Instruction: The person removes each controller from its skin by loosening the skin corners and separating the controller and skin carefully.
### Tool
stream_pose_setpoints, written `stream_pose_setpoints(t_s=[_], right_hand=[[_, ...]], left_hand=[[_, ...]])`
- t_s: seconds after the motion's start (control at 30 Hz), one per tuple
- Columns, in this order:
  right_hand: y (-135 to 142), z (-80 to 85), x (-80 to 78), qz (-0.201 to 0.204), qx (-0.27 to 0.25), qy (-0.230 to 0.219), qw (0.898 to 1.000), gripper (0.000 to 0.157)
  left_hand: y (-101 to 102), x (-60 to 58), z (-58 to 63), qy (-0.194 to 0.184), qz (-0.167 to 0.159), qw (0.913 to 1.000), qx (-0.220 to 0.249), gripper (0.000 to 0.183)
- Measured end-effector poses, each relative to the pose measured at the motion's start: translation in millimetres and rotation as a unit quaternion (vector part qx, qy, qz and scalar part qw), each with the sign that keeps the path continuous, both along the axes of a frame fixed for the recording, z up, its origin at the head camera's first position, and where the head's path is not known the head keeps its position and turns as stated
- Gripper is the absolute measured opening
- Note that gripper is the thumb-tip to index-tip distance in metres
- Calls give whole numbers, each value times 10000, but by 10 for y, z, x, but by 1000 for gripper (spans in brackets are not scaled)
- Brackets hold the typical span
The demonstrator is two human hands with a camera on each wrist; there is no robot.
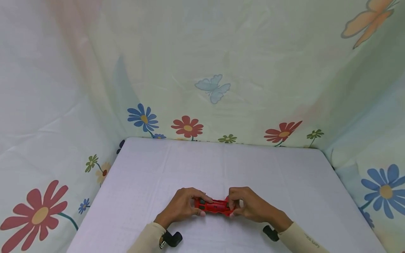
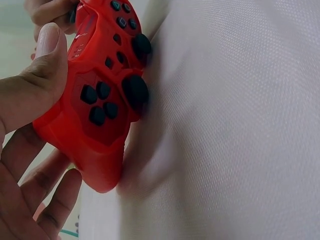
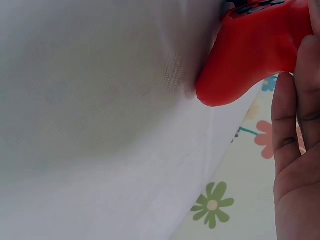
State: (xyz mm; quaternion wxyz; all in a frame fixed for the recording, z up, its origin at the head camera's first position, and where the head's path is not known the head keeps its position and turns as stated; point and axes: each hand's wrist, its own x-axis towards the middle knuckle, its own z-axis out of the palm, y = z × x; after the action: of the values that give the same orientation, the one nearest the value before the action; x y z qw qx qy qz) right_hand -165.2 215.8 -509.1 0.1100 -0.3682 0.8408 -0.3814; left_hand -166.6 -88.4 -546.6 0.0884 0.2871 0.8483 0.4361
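Plainly, the fingers of the left hand (image 1: pixel 180 204) and right hand (image 1: pixel 253 205) are bent inward, pinching opposite ends of the red controller (image 1: pixel 217 207) — on or just above the desk (image 1: pixel 190 168), I cannot tell which. Beyond the controller — past the desk — hangs flowered cloth (image 1: pixel 253 63).

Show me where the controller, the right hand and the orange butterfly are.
Controller (image 2: pixel 100 73): left wrist view, on its red face.
Right hand (image 1: pixel 252 205): head view, on the back of the hand.
Orange butterfly (image 1: pixel 374 23): head view, on a wing.
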Motion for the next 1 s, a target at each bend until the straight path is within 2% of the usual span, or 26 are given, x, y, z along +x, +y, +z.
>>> stream_pose_setpoints(t_s=[0.5, 0.57, 0.7, 0.87, 1.0], right_hand=[[82, -60, 9, 48, -30, 388, 9992, 31], [76, -68, 21, -36, 23, 492, 9988, 32], [57, -98, 72, -448, -29, 680, 9967, 32], [51, -119, 132, -1015, -132, 288, 9943, 32], [50, -103, 135, -1032, 55, -33, 9946, 35]], left_hand=[[-15, 0, -12, 96, 14, 9999, -63, 47], [-15, 5, -11, 88, 47, 9999, -83, 47], [-11, 14, -10, 71, 90, 9999, -68, 46], [11, 12, -7, 71, 59, 10000, -25, 46], [25, 15, -4, 89, 72, 9999, -61, 46]])
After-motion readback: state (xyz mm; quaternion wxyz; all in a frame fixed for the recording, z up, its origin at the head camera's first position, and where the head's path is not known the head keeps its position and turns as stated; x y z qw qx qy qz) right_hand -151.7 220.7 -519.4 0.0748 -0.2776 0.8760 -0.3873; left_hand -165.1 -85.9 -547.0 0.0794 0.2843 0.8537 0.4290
